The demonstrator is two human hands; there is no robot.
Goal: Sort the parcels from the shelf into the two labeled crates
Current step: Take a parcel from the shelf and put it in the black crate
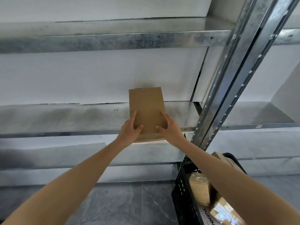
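I hold the box (146, 111) by both sides, left hand (129, 129) and right hand (168, 127) gripping, to slide it level off the shelf (65, 117).

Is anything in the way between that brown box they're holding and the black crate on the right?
Mostly no. The left hand and right hand both grip the parcel. The steel upright stands just right of it, above the black crate, so the parcel probably must come forward first.
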